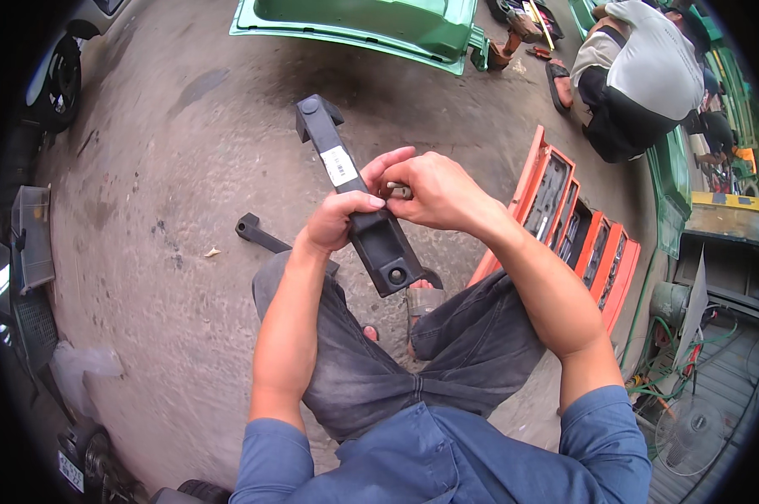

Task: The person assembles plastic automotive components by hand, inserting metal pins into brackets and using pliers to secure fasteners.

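Note:
A long black bar-shaped part (369, 231) with blocky ends and a white label (339, 165) slants above my knees. Wrapped round its middle, my left hand (346, 214) has its thumb across the top face. My right hand (434, 189) is closed at the bar's right side, its fingertips pinched against the part. A small pale piece (400, 191) shows within those right fingers, too covered to name. At the bar's lower end is a round hole (396, 275). A similar black part (262, 233) lies on the floor by my left knee, partly hidden by my leg.
An orange cantilever toolbox (535, 181) stands unfolded at my right, with tools in its trays. Ahead is a green vehicle panel (354, 38). Another person (640, 76) crouches at the far right. A fan (690, 437), cables and hoses are at lower right; a car wheel (63, 81) is far left.

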`<action>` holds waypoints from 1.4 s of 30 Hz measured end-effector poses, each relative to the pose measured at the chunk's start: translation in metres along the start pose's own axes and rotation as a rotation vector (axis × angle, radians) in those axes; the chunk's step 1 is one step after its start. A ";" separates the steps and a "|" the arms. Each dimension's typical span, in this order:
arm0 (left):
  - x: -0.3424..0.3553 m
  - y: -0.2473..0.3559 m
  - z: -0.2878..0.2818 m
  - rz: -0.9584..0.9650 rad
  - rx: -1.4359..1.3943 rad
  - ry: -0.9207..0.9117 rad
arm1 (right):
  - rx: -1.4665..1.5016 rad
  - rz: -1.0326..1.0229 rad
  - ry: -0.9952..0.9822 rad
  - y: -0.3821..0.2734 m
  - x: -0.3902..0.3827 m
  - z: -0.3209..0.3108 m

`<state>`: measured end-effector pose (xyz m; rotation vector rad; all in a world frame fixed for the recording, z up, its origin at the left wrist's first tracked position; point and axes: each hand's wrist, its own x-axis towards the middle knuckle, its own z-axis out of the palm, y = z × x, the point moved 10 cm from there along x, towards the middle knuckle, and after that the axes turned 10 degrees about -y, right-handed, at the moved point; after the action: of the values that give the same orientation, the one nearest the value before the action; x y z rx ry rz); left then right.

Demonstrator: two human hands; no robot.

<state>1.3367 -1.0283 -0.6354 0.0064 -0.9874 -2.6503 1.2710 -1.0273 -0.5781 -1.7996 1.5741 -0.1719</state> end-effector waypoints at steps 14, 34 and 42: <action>-0.008 0.016 -0.033 0.163 0.514 0.262 | 0.260 0.206 0.192 0.041 -0.003 -0.023; 0.031 -0.007 -0.019 0.125 0.531 0.195 | 1.087 0.320 0.113 0.095 -0.051 0.015; 0.039 -0.016 -0.009 0.093 0.477 0.129 | 0.953 0.302 0.136 0.092 -0.049 0.023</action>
<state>1.2957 -1.0334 -0.6486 0.2277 -1.5044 -2.2395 1.1976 -0.9715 -0.6318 -0.8169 1.4558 -0.7646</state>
